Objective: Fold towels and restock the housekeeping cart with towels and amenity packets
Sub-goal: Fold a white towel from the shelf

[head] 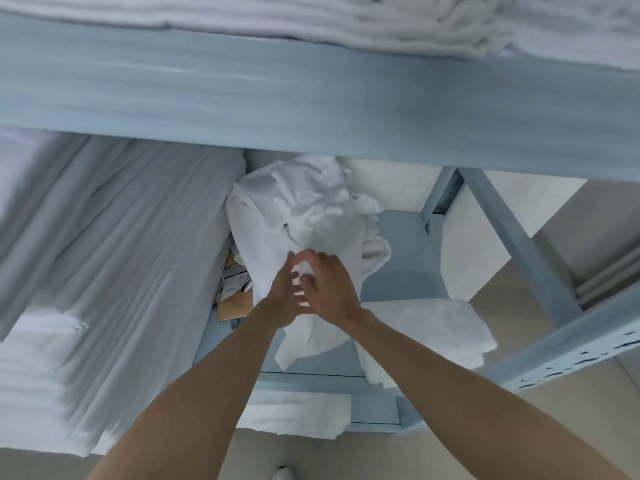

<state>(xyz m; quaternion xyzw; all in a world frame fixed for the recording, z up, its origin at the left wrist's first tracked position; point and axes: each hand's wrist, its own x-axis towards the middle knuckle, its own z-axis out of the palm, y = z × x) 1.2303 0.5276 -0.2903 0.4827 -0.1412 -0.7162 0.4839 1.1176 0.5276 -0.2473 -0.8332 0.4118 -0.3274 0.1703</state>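
A heap of crumpled white towels (304, 209) lies on the middle shelf (401, 244) of a pale blue metal rack. Both my hands meet at the front of the heap. My left hand (282, 292) grips a fold of towel from the left. My right hand (329, 285) curls its fingers round the same bunch of cloth from the right. A folded white towel (429, 327) lies flat on the shelf to the right of my hands. Small amenity packets (233, 282) and a brown cardboard piece (235, 304) show left of the heap, partly hidden by it.
Tall stacks of folded white linen (114, 244) fill the left of the shelf. The upper shelf beam (311, 98) crosses overhead, with more white linen (381, 26) on top. A blue upright and diagonal brace (512, 244) stand right. Another towel (294, 414) lies on the shelf below.
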